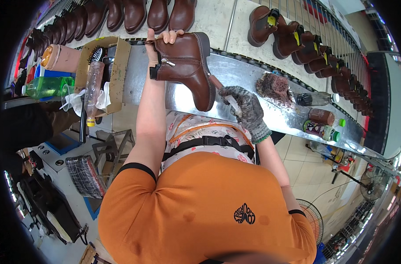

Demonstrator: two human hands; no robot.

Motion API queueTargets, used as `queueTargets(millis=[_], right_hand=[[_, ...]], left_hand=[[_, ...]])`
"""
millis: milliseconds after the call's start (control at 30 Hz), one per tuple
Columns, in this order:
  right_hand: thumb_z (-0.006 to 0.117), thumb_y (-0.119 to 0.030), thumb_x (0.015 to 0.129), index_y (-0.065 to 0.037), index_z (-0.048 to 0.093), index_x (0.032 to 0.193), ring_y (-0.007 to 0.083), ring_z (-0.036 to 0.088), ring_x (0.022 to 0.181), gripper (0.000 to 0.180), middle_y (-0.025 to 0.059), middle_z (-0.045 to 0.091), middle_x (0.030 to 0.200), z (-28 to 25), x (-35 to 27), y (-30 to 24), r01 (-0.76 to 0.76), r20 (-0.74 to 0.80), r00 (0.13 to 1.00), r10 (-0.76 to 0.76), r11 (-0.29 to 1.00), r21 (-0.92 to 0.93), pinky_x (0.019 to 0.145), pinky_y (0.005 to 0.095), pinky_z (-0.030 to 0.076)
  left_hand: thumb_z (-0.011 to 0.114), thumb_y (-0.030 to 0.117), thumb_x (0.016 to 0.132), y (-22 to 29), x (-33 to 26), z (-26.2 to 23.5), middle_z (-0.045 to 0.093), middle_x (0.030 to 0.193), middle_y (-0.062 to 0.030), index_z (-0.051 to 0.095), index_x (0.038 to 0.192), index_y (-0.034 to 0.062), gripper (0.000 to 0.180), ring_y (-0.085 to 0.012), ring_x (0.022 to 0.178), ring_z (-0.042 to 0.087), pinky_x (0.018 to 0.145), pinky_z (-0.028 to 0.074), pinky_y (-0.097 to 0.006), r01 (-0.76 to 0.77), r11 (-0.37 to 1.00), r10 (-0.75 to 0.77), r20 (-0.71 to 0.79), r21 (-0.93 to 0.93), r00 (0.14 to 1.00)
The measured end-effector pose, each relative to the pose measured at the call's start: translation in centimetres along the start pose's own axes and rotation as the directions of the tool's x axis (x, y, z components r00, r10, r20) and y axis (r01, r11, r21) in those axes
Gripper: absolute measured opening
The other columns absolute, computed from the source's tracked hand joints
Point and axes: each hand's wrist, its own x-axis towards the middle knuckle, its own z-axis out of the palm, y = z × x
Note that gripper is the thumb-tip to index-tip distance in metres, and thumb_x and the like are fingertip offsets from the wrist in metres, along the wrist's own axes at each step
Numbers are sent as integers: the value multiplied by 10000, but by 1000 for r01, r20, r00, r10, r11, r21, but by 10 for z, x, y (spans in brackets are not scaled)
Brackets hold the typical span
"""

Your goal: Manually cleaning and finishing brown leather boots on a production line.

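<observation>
A brown leather ankle boot [183,59] with a side zip lies on its side in the air above a metal work surface. My bare left hand [162,39] is closed around its top opening, fingers over the upper edge. A grey knitted glove covers my right hand [244,108], which grips a slim tool [216,82] with a flat brownish end. That end is at the sole edge near the boot's front; whether it touches cannot be told. The tool's exact kind is unclear, partly hidden by the glove.
Rows of brown boots [134,17] stand on a rack beyond the metal ledge [141,66]. To the right are a stained brown sponge-like lump [273,86] and several bottles [319,99]. Leftward, a cardboard box [117,75] holds a brush and a bottle.
</observation>
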Motion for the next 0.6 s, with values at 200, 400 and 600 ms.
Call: queueTargets(millis=[200, 400, 600], right_hand=[[606, -88, 844, -93, 325, 1349, 99, 563, 614, 578, 74, 560, 919, -16, -10, -13, -206, -246, 858, 452, 740, 640, 466, 240, 506], [568, -177, 902, -126, 271, 1397, 139, 564, 596, 579, 105, 589, 930, -24, -83, 34, -155, -300, 625, 720, 492, 857, 451, 239, 481], [466, -99, 930, -116, 270, 1385, 76, 515, 478, 496, 117, 602, 919, -20, -94, 2, -251, -385, 481, 788, 545, 800, 395, 195, 421]], left_hand=[[430, 570, 891, 5, -9, -16, 530, 706, -39, 595, 646, 73, 579, -243, 1089, 478, 1020, 327, -444, -53, 999, 53, -4, 13, 999], [437, 545, 894, 11, -19, -31, 511, 707, -46, 544, 595, 74, 568, -268, 1108, 455, 1018, 304, -438, -117, 993, 117, 28, -8, 993], [461, 533, 881, 12, -25, -35, 486, 724, -32, 495, 594, 92, 527, -251, 1083, 409, 1044, 234, -416, -127, 992, 127, -20, -1, 992]])
